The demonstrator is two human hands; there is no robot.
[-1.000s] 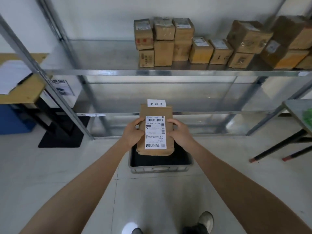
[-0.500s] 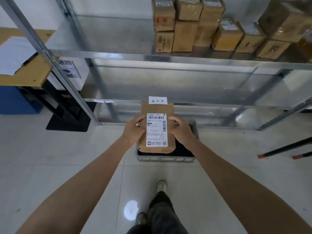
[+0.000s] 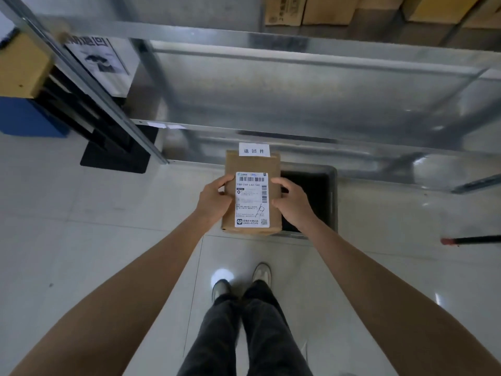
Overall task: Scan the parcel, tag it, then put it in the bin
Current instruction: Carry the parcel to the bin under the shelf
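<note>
Both hands hold a flat brown parcel (image 3: 250,191) by its long edges, face up, over the floor (image 3: 81,226) and partly over the near left corner of a dark bin (image 3: 332,202). The left hand (image 3: 215,200) clasps the left edge, thumb lying on the top face beside the label and the fingers curled underneath. The right hand (image 3: 292,204) clasps the right edge in the same way, thumb on top, fingers tucked below. A white shipping label (image 3: 252,199) with barcodes and a handwritten mark covers most of the parcel's face. A small white tag (image 3: 254,150) with printed characters sticks out past the parcel's far end. The bin sits on the floor just in front of the lowest shelf of a metal rack (image 3: 298,85), and its inside looks dark; I cannot tell what it contains. Cardboard boxes (image 3: 325,9) stand on the rack's upper shelf at the top edge of the view. Below the hands, two legs in dark trousers (image 3: 244,335) and a pair of shoes (image 3: 261,272) stand on the pale tiles
</note>
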